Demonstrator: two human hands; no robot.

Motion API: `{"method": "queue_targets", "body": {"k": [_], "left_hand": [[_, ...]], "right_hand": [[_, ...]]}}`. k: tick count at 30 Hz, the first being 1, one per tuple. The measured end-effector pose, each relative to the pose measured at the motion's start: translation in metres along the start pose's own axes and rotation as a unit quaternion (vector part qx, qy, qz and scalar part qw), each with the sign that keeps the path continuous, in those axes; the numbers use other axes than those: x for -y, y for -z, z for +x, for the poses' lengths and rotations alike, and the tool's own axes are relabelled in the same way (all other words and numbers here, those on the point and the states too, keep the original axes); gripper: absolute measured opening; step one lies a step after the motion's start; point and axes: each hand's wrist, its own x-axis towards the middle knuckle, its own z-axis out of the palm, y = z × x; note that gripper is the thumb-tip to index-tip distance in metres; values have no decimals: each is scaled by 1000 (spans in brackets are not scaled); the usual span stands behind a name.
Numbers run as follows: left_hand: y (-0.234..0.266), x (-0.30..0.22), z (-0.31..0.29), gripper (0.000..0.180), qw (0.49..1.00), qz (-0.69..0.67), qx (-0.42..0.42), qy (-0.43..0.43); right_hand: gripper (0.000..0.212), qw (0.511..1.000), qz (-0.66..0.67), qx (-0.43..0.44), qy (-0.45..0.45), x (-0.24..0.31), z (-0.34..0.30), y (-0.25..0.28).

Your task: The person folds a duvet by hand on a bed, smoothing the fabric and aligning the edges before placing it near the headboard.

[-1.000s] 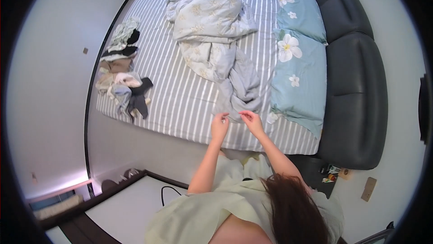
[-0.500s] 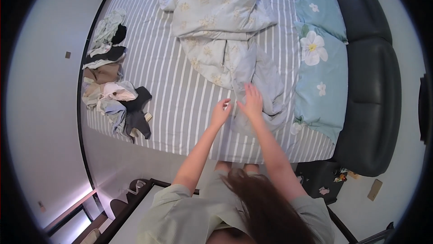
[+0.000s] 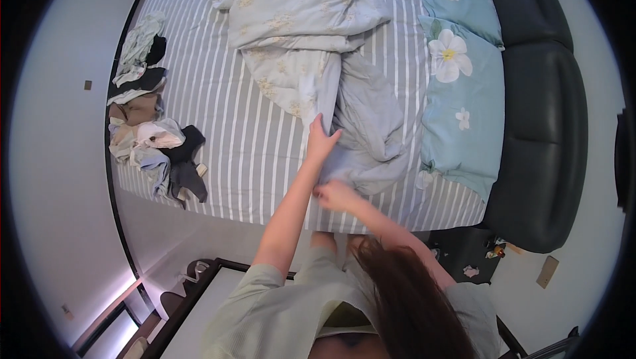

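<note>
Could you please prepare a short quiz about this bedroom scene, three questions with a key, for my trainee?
1. Which hand reaches farther over the bed?
2. True or false: the heap of clothes lies against the pillows.
3. Fill in: the pillows are blue-green, decorated with white ___.

Key:
1. The left hand, at the edge of the quilt; the right hand is closer to the person.
2. False; the clothes lie across the bed from the pillows, with the quilt between.
3. Flowers.
</note>
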Motion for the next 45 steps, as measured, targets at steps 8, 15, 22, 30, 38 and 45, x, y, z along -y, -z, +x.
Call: {"method": "queue_targets", "body": {"k": [8, 15, 22, 30, 38, 45], "left_hand": [[12, -40, -24, 47, 985, 81, -150, 17], [77, -109, -114, 32, 976, -166, -138, 1], [138, -132, -255, 35, 993, -31, -103, -52], [179, -106, -267, 32, 984, -74, 159, 15], [230, -87, -198, 36, 988, -123, 91, -37], [225, -91, -145, 73, 963, -209, 141, 91]], "right_hand": [[20, 966, 108, 230, 36, 26, -73, 18], [37, 896, 419, -139, -47, -50, -36, 52], [68, 684, 715, -93, -111, 28, 48, 97], [43, 777, 504, -352, -138, 60, 91, 73], [33, 819, 276, -483, 140, 215, 14, 113], [34, 972, 159, -171, -15, 219, -40, -25]]}}
